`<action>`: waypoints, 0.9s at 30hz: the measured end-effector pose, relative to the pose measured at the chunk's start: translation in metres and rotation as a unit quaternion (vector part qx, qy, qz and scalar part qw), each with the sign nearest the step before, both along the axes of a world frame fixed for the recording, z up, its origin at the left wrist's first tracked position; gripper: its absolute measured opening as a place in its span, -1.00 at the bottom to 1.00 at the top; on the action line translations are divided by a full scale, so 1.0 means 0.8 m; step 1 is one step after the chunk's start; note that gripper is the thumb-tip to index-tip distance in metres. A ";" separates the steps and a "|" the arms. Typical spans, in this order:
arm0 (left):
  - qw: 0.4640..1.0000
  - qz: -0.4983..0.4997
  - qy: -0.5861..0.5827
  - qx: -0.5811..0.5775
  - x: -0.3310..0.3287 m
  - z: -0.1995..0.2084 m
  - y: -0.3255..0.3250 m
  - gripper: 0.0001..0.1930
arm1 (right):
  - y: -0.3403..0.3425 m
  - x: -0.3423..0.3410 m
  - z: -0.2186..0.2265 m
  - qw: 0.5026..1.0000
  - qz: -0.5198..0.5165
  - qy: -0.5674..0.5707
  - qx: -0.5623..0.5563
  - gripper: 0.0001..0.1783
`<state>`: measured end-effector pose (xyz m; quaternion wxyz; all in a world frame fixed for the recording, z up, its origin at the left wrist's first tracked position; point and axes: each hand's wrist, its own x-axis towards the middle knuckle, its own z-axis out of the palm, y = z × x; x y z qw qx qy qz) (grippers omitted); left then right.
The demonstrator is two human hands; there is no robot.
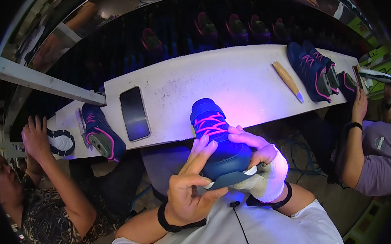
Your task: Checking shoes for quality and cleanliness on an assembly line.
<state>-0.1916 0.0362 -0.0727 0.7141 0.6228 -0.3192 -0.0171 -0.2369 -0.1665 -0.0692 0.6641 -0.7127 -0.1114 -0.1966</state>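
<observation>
A dark blue shoe (227,152) with crossed pink laces is between my hands, over the near edge of the white bench. A dark blue, flexible sole piece (232,179) with white edges stands partly apart from the shoe's near end. My left hand (193,185) has its fingers along the shoe's side, with the thumb and a finger on the sole's left edge. On the other side, my right hand (265,165), in a white glove with bare fingertips, grips the shoe and the sole's right edge. Violet-blue light falls on the shoe; its underside is hidden.
The white bench (171,75) carries a phone (135,113), a wooden-handled knife (288,81), blue shoes (310,69) at right and another shoe (102,131) at left. Co-workers sit on both sides, one holding a sole (60,142). More shoes (236,27) stand in the dark strip beyond.
</observation>
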 end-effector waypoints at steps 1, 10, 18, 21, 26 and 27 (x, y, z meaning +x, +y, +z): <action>1.000 0.004 -0.007 0.011 0.000 -0.002 0.002 -0.54 | 0.000 0.000 -0.002 1.000 0.004 -0.007 0.009 -0.44; 0.998 -0.022 0.047 -0.037 0.014 0.036 0.003 -0.64 | -0.018 0.003 0.016 0.985 0.025 0.019 -0.169 -0.53; 0.991 0.014 -0.081 0.106 0.044 0.042 0.015 -0.70 | -0.007 0.036 -0.034 0.980 -0.033 -0.080 -0.178 -0.51; 0.992 0.043 0.022 0.118 0.041 0.053 0.027 -0.73 | 0.005 0.050 -0.066 0.982 -0.033 -0.090 -0.160 -0.70; 0.946 -0.039 -0.078 0.312 0.073 0.089 0.060 -0.28 | 0.021 0.067 -0.086 0.960 -0.035 -0.221 -0.169 -0.68; 0.949 -0.041 -0.083 0.302 0.077 0.092 0.063 -0.28 | 0.023 0.070 -0.088 0.961 -0.032 -0.220 -0.165 -0.68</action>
